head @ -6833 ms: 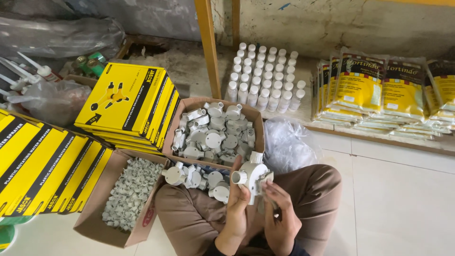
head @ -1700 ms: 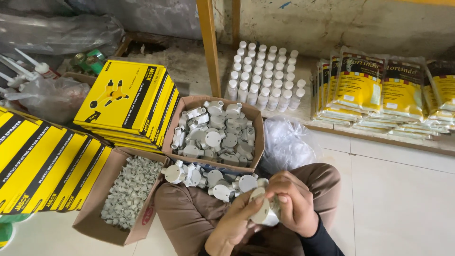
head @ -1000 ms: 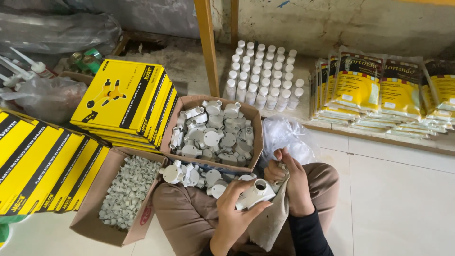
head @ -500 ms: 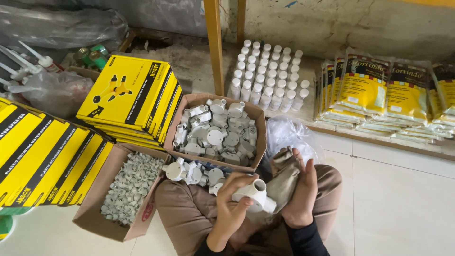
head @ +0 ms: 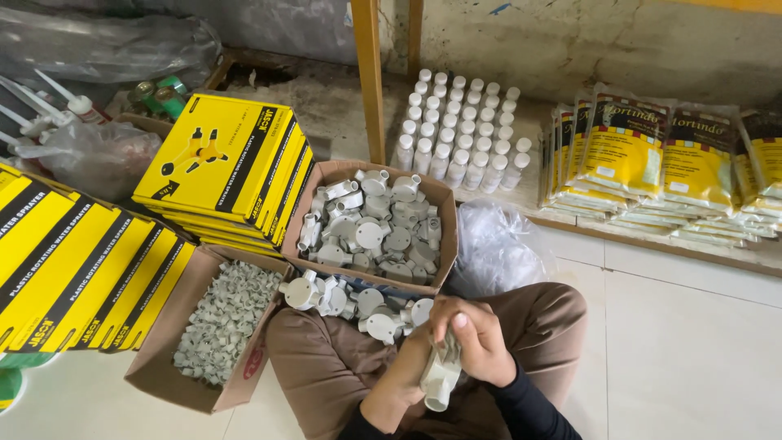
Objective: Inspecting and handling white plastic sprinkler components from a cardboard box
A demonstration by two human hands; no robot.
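I sit on the floor with both hands together over my lap. My left hand (head: 405,379) grips a white plastic junction fitting (head: 437,385) from the left, its round spout pointing down. My right hand (head: 481,346) closes over the top of the same fitting, pressing a small greyish cloth (head: 449,352) against it. Several more white fittings (head: 342,297) lie loose on my lap just left of my hands. Beyond them stands an open cardboard box (head: 446,236) full of the same fittings (head: 371,232).
A second carton of small grey pieces (head: 220,322) sits at my left knee. Stacks of yellow boxes (head: 220,159) fill the left side. White bottles (head: 460,138), yellow packets (head: 652,163), a clear plastic bag (head: 497,248) and a wooden post (head: 368,73) lie ahead.
My right hand has come back from the plastic bag with the cloth and closed over the fitting. The fitting has turned so that its spout points down, and both hands have drawn together.
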